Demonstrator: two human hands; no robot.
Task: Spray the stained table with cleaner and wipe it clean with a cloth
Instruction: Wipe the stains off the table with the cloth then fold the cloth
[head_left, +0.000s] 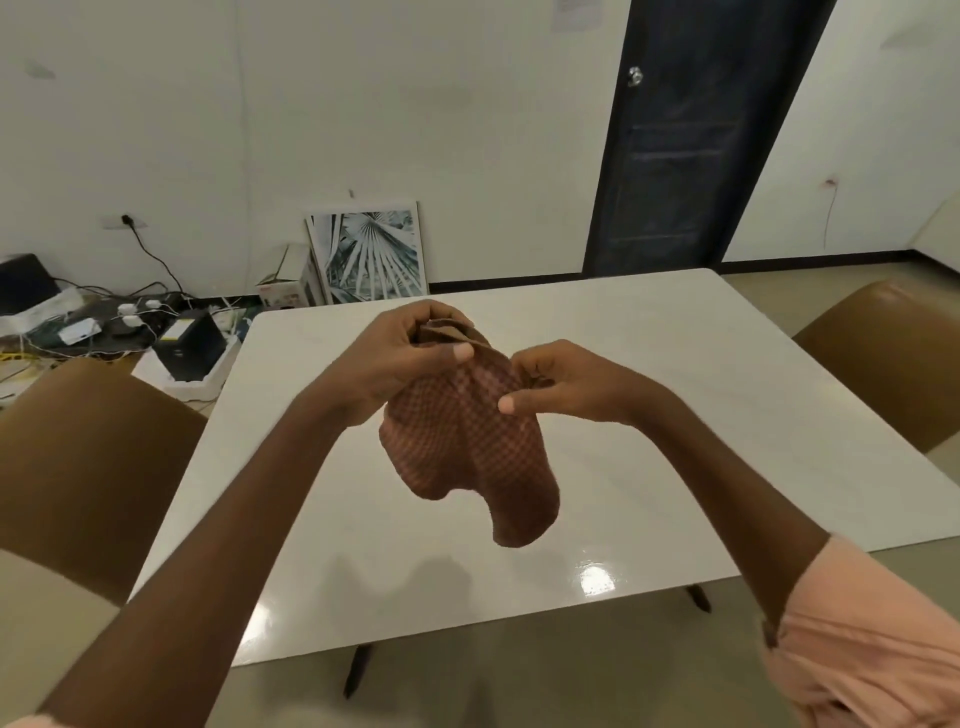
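**Cloth held over white table**

Pink sleeve (857, 649), right forearm, near edge of view. Checked brown cloth (467, 447): held in the air above the middle of the table (727, 415), hanging down, bunched at its top. Left hand (410, 353): fingers curled, gripping the bunched top. Right hand (556, 384): pinching the cloth's right edge. Brown chairs (88, 457) at left and right edges. Framed leaf print (371, 249) leaning on far wall; dark door (685, 145) beyond far right corner.

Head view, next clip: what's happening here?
A person stands at a glossy white rectangular table, holding a brown checked cloth in the air above it. The left hand and right hand both pinch its upper edge, so the cloth hangs clear of the tabletop. No spray bottle is in view, and no wiping is underway.
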